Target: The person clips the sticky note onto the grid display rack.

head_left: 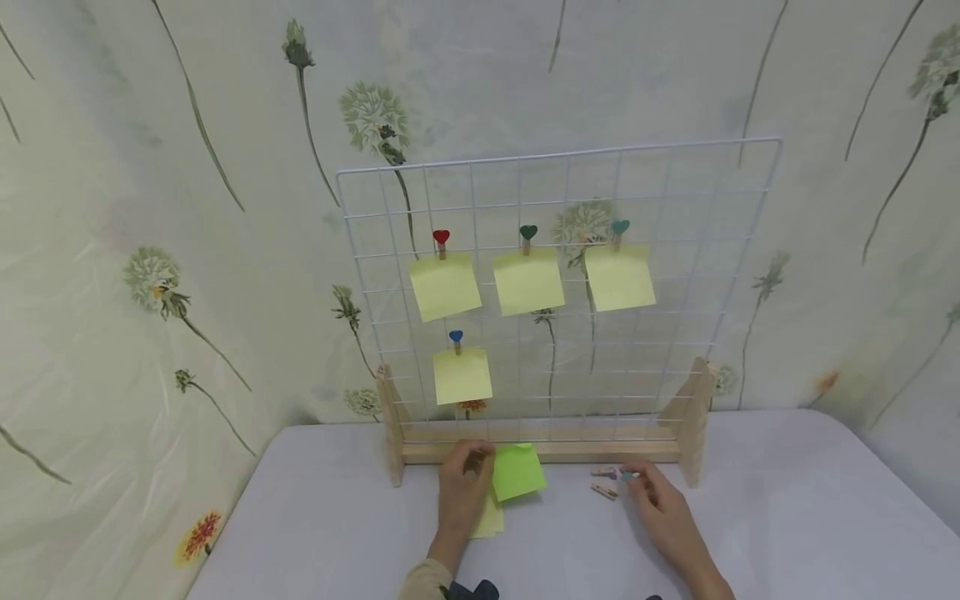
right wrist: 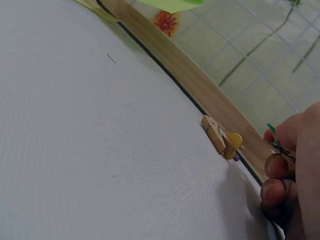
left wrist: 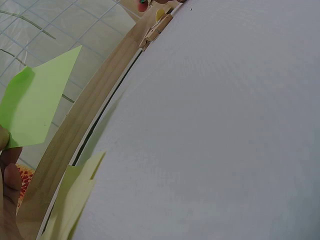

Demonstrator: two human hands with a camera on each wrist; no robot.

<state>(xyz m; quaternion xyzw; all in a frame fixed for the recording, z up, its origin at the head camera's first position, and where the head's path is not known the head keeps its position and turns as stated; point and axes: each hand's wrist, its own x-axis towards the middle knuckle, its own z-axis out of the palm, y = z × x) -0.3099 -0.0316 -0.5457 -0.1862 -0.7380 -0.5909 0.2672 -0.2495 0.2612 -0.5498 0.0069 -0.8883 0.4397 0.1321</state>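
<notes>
My left hand pinches a bright green sticky note by its edge, in front of the wooden base of a white wire grid. Beneath it, pale yellow sticky notes lie on the white table, partly covered by the hand in the head view. My right hand pinches a small clothespin with a green-blue ornament between thumb and fingertips, most of it hidden by the fingers. Beside that hand, small wooden clothespins lie on the table, one with a yellow ornament.
The wire grid stands upright in its wooden base. Several yellow notes hang on it from heart-topped clothespins: a red one, a dark green one, a teal one and a blue one. Flower-patterned cloth hangs behind.
</notes>
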